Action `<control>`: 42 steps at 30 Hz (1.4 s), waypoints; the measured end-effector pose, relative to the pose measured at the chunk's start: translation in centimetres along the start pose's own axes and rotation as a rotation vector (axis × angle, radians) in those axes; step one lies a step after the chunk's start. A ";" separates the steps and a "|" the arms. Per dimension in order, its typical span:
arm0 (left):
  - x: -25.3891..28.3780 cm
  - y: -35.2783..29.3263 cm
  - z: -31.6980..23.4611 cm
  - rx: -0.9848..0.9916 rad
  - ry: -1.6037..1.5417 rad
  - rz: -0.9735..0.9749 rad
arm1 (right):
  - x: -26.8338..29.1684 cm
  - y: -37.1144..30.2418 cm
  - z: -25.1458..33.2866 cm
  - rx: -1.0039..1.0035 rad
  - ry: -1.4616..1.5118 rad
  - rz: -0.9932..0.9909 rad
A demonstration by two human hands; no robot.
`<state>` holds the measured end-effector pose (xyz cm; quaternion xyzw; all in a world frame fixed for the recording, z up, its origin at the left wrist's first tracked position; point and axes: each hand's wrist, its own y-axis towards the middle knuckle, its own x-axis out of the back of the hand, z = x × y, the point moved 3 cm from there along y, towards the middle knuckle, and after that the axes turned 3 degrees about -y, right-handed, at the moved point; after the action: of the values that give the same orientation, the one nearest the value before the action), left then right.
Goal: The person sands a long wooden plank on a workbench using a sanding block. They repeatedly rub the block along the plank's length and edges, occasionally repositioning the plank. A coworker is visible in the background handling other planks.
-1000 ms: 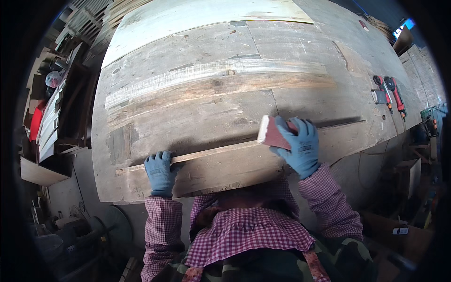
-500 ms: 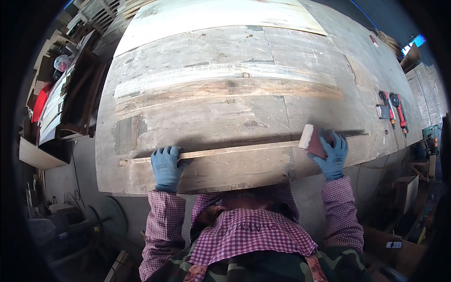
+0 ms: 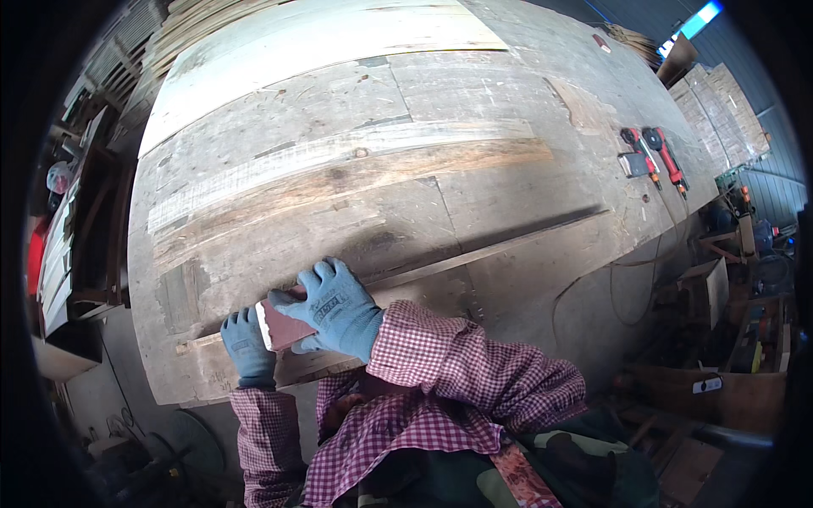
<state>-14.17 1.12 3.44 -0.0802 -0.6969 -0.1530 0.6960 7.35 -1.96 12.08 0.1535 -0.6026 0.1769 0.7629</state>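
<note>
A long, thin wooden strip lies along the near side of the worn wooden workbench, slanting up to the right. Gloved in blue, my left hand grips the strip near its left end, fingers curled over the far edge. My right hand, in a matching glove, reaches across my body and clasps a sanding block with maroon abrasive and a whitish end. The block rests on the strip or just above it, right beside my left hand; its underside is hidden.
Two red-and-black power tools with a cable lie at the bench's right side. A pale sheet covers the far left. Dark shelving with boards stands left of the bench; wooden boxes stand on the right.
My right hand has carried the sanding block leftward along the strip, from its right part to beside my left hand. My left hand keeps its hold near the left end. The view has shifted and turned.
</note>
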 end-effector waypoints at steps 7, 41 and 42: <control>1.8 -0.4 -0.8 -0.026 -0.169 -0.031 | 3.3 -22.0 -23.5 -0.769 -0.398 -0.323; 2.6 1.5 -6.0 -0.272 -0.196 -0.056 | 2.9 -21.4 -20.5 -0.992 -0.288 -0.615; 2.8 1.9 -9.1 -0.356 -0.229 -0.049 | 2.6 -19.3 -17.4 -0.896 -0.197 -0.593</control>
<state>-4.97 -0.34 6.29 -0.2020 -0.7352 -0.2805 0.5831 31.72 -11.09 10.28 -0.0073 -0.6185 -0.3353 0.7106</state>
